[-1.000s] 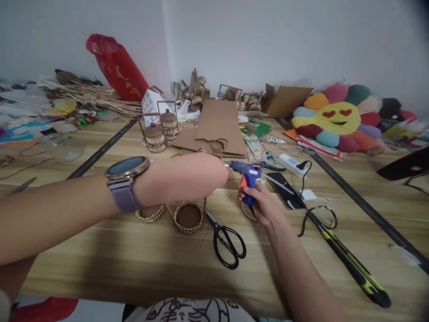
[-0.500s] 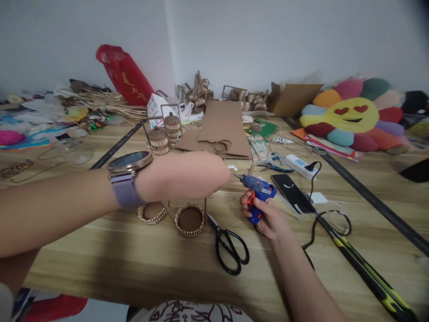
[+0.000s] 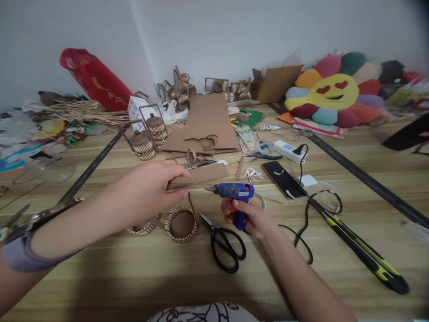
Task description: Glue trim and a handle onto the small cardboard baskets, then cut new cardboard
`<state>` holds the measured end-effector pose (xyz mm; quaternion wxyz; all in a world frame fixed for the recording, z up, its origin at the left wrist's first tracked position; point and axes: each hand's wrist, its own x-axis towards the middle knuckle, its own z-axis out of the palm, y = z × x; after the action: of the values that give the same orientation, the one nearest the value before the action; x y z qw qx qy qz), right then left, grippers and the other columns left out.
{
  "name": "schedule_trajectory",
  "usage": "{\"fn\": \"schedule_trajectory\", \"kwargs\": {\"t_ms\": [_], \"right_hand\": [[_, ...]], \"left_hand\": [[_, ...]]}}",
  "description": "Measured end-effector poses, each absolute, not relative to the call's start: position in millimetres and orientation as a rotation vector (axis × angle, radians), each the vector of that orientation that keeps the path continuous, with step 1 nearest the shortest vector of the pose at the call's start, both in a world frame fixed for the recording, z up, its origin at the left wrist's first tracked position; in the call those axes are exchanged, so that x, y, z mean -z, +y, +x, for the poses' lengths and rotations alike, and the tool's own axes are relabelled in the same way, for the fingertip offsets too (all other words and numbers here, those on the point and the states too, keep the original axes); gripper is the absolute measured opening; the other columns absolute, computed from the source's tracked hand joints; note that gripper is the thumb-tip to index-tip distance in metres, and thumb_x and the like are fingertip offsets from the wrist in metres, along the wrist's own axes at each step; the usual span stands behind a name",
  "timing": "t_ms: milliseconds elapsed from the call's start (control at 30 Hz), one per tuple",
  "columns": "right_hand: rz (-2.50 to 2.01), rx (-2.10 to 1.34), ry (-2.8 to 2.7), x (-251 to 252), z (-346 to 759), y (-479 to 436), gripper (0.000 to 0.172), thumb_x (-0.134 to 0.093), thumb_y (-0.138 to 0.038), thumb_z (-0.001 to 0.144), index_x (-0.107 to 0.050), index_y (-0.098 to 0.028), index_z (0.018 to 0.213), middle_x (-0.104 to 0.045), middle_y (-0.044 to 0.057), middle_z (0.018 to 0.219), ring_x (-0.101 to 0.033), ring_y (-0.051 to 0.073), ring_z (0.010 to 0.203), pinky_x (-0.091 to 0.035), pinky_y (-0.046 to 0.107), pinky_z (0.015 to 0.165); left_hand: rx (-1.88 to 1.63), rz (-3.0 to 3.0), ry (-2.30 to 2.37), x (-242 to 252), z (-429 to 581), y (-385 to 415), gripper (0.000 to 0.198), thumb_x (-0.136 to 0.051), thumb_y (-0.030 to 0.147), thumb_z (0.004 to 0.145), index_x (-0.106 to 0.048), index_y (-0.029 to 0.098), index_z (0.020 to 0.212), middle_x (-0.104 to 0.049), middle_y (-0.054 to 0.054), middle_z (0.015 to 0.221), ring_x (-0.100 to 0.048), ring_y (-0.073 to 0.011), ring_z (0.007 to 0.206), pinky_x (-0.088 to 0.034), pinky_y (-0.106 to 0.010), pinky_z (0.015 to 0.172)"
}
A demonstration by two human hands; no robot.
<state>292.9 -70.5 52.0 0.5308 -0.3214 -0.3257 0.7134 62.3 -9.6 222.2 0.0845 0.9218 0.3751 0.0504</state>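
My left hand [image 3: 152, 188] pinches the near edge of a flat cardboard strip [image 3: 204, 173] and holds it just above the table. My right hand [image 3: 250, 219] grips a blue hot glue gun [image 3: 234, 193] by its handle. The gun's nozzle points left toward the strip's end but does not touch it. Below my left hand lie a round cardboard basket [image 3: 181, 223] rimmed with beads and a second beaded ring [image 3: 142, 229], partly hidden by the hand. The left wrist wears a watch with a purple band.
Black scissors [image 3: 223, 243] lie on the wooden table [image 3: 134, 277] near my right hand. A phone [image 3: 283, 179], a power strip [image 3: 288, 151], a yellow-black utility knife [image 3: 363, 250], cardboard sheets [image 3: 209, 120], small cardboard models [image 3: 144, 145] and a flower cushion [image 3: 331, 96] lie further back.
My left arm has drawn back toward me, so the hand and the cardboard strip now show. The glue gun has moved left and level, nozzle toward the strip. The view shifted.
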Motion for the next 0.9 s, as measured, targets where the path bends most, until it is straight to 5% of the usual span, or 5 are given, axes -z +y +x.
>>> {"fn": "schedule_trajectory", "kwargs": {"t_ms": [233, 900], "right_hand": [[-0.795, -1.627, -0.904, -61, 283, -75, 0.044, -0.087, -0.057, 0.064, -0.067, -0.018, 0.064, -0.063, 0.001, 0.062, -0.060, 0.017, 0.063, -0.049, 0.030, 0.064], [-0.846, -1.542, -0.940, -63, 267, -80, 0.049, -0.082, -0.062, 0.068, -0.062, -0.017, 0.060, -0.057, 0.000, 0.058, -0.048, 0.014, 0.057, -0.035, 0.028, 0.057]], "left_hand": [[0.048, 2.771, 1.207, -217, 68, -10, 0.014, -0.070, 0.036, 0.079, -0.073, 0.023, 0.078, -0.065, -0.002, 0.075, -0.060, -0.0223, 0.074, -0.040, -0.031, 0.064], [0.017, 2.895, 1.120, -213, 66, -8, 0.019, -0.073, 0.033, 0.079, -0.065, 0.021, 0.067, -0.061, 0.000, 0.069, -0.055, -0.0209, 0.076, -0.038, -0.031, 0.068]]}}
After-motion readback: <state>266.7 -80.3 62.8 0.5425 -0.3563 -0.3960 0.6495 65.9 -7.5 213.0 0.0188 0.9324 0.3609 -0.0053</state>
